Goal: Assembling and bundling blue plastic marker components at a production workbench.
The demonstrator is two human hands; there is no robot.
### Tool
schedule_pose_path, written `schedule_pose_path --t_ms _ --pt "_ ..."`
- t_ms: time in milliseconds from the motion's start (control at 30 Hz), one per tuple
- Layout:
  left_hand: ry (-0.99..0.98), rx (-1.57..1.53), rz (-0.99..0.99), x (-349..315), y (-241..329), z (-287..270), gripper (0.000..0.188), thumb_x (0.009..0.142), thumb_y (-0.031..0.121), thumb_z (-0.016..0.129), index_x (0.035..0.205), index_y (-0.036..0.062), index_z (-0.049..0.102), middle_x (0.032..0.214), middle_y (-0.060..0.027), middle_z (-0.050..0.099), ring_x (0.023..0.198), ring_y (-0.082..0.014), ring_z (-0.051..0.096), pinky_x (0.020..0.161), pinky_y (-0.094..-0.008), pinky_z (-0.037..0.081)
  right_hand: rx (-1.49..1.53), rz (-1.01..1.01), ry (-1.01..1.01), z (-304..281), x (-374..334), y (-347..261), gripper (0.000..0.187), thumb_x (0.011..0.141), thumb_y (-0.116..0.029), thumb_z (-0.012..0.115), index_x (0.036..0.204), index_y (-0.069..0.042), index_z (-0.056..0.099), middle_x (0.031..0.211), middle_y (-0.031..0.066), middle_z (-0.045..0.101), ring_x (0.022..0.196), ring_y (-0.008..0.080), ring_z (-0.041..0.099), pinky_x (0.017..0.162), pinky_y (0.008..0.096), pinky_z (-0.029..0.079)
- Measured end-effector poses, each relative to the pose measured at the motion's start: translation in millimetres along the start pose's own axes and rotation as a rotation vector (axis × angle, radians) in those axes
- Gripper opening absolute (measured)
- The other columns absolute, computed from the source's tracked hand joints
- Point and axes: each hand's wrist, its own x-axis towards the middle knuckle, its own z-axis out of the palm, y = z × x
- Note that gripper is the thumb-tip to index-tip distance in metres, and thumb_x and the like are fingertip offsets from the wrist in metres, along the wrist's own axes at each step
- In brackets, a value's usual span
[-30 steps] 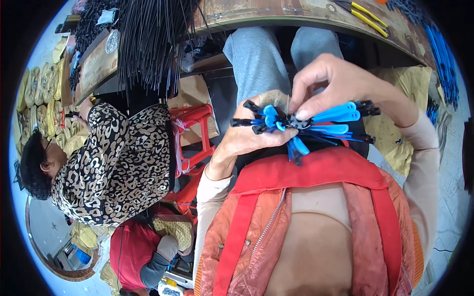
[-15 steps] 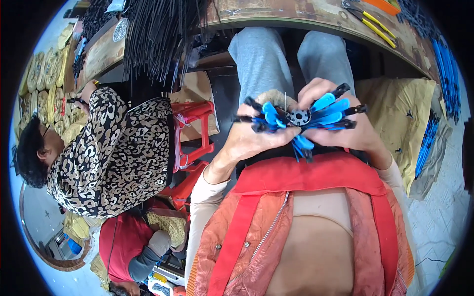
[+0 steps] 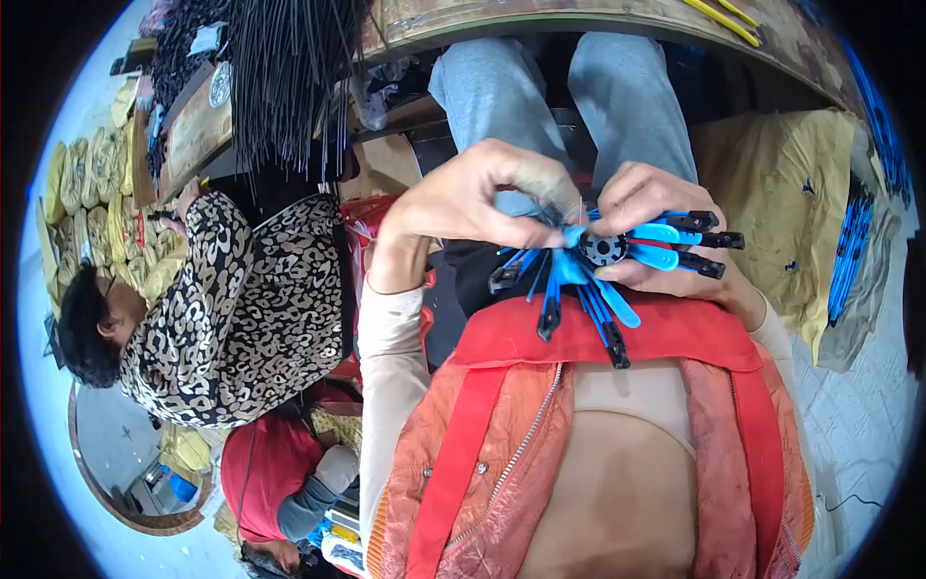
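A round black notched hub [image 3: 606, 249] sits above my lap, with several flat blue strips [image 3: 656, 257] fanning out from it, each ending in a black tip. My right hand [image 3: 641, 198] is closed around the hub and the strips on its right side. From the left, my left hand [image 3: 482, 198] pinches a blue strip close to the hub between thumb and fingers. More strips hang below the hub toward the red apron [image 3: 598, 333], their black tips [image 3: 612, 355] spread apart. My fingers hide part of the hub's far side.
A wooden table [image 3: 540, 17] edges the far side, with yellow-handled pliers [image 3: 723, 19] and a hanging bundle of black rods [image 3: 289, 87]. A person in a leopard-print top [image 3: 260, 299] sits at left. Blue strips [image 3: 849, 251] lie on brown wrapping [image 3: 762, 183] at right.
My left hand has lifted away from the hub's near side and now pinches a strip with its wrist raised. The hub has shifted slightly right and down; the left strips now hang lower.
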Motion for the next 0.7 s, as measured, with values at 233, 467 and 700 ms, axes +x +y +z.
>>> schedule_pose_path --t_ms 233,467,700 --pt "0.035 -0.211 0.052 12 -16 4 0.02 0.076 0.005 0.078 0.094 0.0009 0.07 0.088 -0.0036 0.069 0.084 -0.011 0.064 0.077 -0.0255 0.05 -0.013 0.031 -0.03 -7 4 1 0.034 0.072 -0.008 0.085 0.1 -0.001 0.067 0.097 0.0128 0.066 0.088 0.0189 0.065 0.077 0.0278 0.05" --pt "0.139 -0.31 0.035 6 -13 9 0.018 0.075 0.006 0.079 0.089 0.0007 0.069 0.088 -0.0042 0.068 0.084 -0.0114 0.064 0.076 -0.0259 0.051 0.022 0.067 0.064 -4 4 3 0.033 0.072 -0.009 0.084 0.1 -0.001 0.067 0.096 0.0122 0.066 0.087 0.0182 0.065 0.076 0.0284 0.05" --pt "0.251 -0.425 0.005 4 -10 20 0.018 0.076 0.005 0.079 0.089 -0.0022 0.068 0.09 -0.0067 0.068 0.084 -0.013 0.064 0.076 -0.0261 0.05 0.013 0.055 0.034 -7 5 3 0.033 0.073 -0.008 0.083 0.102 -0.001 0.069 0.096 0.0124 0.066 0.085 0.0197 0.065 0.075 0.0283 0.05"
